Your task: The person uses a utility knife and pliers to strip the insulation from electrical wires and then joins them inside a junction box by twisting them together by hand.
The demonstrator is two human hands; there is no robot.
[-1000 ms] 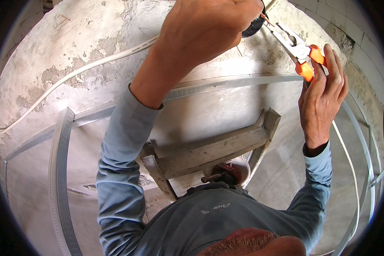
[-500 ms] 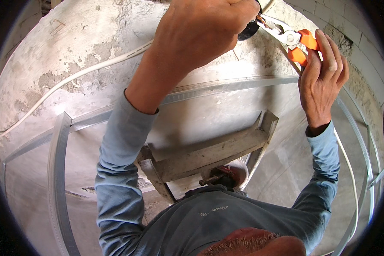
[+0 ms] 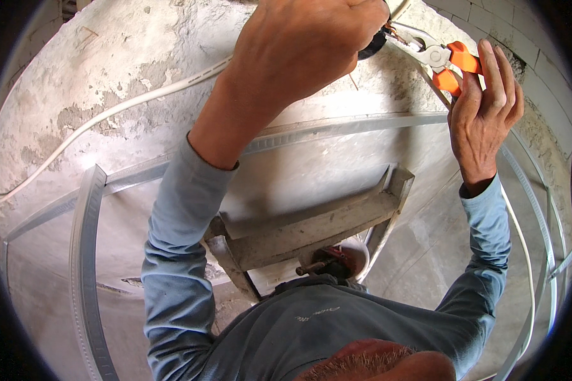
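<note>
My right hand (image 3: 486, 120) grips a pair of pliers (image 3: 436, 57) by its orange handles, with the metal jaws pointing left towards my left hand. Bare copper-coloured wire ends (image 3: 391, 28) show at the tips of the jaws. My left hand (image 3: 302, 51) is closed at the top of the view, its fingers bent away from me, so what they hold is hidden. Just under those fingers the edge of a black round box (image 3: 374, 47) shows against the rough plaster. From behind my left wrist a white cable (image 3: 124, 105) runs down to the left along the plaster.
Metal profiles (image 3: 337, 127) cross the wall below my hands, with an upright metal profile (image 3: 89, 254) at left and more at right. A worn ladder-like stand (image 3: 311, 232) is in front of my body, above a white bucket (image 3: 360, 257) with tools. Another thin white cable (image 3: 521, 244) hangs at right.
My right hand and the pliers have shifted slightly to the right, and the fingers on the handles look a little straighter. My left hand has barely moved.
</note>
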